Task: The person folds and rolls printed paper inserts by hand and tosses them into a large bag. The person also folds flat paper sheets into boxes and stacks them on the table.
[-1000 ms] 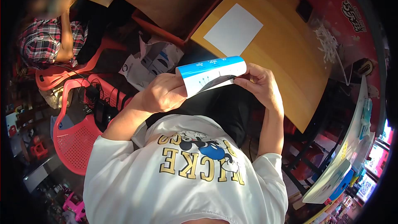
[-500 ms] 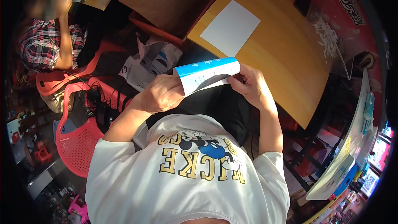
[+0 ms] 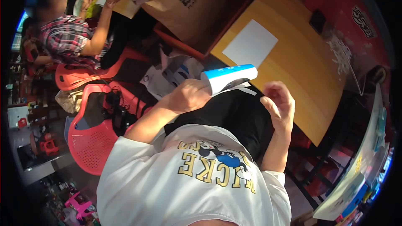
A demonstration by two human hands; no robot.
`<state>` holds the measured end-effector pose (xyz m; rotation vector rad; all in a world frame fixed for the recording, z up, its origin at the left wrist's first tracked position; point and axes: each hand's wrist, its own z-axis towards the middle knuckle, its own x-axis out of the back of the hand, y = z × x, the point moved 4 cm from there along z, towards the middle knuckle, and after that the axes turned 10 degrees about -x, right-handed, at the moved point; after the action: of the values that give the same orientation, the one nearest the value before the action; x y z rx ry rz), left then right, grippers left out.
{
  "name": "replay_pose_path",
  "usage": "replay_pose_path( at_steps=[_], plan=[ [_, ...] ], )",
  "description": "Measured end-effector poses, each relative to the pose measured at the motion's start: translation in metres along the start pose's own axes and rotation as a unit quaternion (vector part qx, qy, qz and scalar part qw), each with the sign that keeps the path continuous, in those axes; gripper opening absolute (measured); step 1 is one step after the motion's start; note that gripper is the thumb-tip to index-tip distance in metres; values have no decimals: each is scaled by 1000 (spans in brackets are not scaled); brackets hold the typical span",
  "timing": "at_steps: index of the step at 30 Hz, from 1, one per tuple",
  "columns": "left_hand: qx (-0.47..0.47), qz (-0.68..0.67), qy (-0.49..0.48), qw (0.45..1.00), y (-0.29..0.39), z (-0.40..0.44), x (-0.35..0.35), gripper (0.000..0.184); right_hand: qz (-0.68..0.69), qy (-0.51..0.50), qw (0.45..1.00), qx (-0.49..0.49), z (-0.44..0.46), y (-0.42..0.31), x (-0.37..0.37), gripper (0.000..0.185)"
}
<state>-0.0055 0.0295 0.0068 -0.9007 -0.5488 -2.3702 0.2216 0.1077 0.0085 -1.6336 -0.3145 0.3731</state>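
My left hand (image 3: 191, 96) is closed around the near end of a curled blue-and-white printed sheet (image 3: 229, 75), held above my lap. The sheet bends over on itself, blue side up, and a narrow white strip (image 3: 248, 89) shows beneath its far end; I cannot tell whether that strip belongs to it. My right hand (image 3: 279, 105) is off the sheet, to its right near the table edge. Its fingers are bent but apart, with nothing visible in them. A blank white paper (image 3: 251, 42) lies flat on the wooden table (image 3: 303, 75) beyond.
A dark phone (image 3: 317, 21) and a heap of white strips (image 3: 339, 54) lie toward the table's far right. A big brown paper bag (image 3: 188, 12) stands behind. Left are red plastic chairs (image 3: 90, 142) and a person in a checked shirt (image 3: 67, 37), hands raised over papers.
My right hand has let go of the printed sheet and moved right and down. My left hand keeps it. The view has shifted, and the other person's arm is now raised.
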Motion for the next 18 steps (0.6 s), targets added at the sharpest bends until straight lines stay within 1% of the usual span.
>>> replay_pose_path(
  at_steps=[2,3,4,5,6,7,9,10,11,12,13,14,16,17,18],
  plan=[
    [-25,-15,-20,999,-4,-3,-1,14,-121,71,988,58,1,-8,-4,45],
    [-30,36,-38,998,-1,-3,-2,12,-113,54,992,20,1,-4,-6,53],
    [3,29,-29,999,-1,1,0,11,-102,22,994,15,1,-4,-9,50],
    [2,10,-29,1000,-1,8,1,15,-86,16,995,-39,0,0,-12,36],
    [8,25,-50,998,-1,6,1,20,-93,31,995,-33,1,12,-13,19],
    [18,40,-71,997,-1,2,2,26,-189,39,981,-30,0,-6,-17,11],
    [1,58,-83,995,-6,-3,1,27,-170,20,985,25,-4,-14,-23,9],
    [-10,57,-85,995,-10,-4,1,27,-150,-19,987,60,-5,-17,-26,9],
    [-19,83,-101,991,-10,-4,-1,27,-186,-49,979,73,-10,-35,-29,10],
    [-7,115,-155,981,-15,-12,-7,28,-184,-88,975,91,-14,-49,-32,11],
    [-35,101,-116,987,-13,1,-2,28,-174,-126,970,116,-17,-59,-36,12],
    [-62,89,-77,991,-11,15,4,29,-197,-145,961,127,-19,-65,-36,12],
    [-63,88,-61,992,-10,24,4,29,-218,-201,941,166,-19,-81,-29,12],
    [-49,99,-70,991,-13,24,2,24,-234,-228,927,187,-16,-94,-23,10],
    [-52,101,-65,991,-14,26,0,24,-237,-262,918,179,-12,-108,-13,12]
  ],
)
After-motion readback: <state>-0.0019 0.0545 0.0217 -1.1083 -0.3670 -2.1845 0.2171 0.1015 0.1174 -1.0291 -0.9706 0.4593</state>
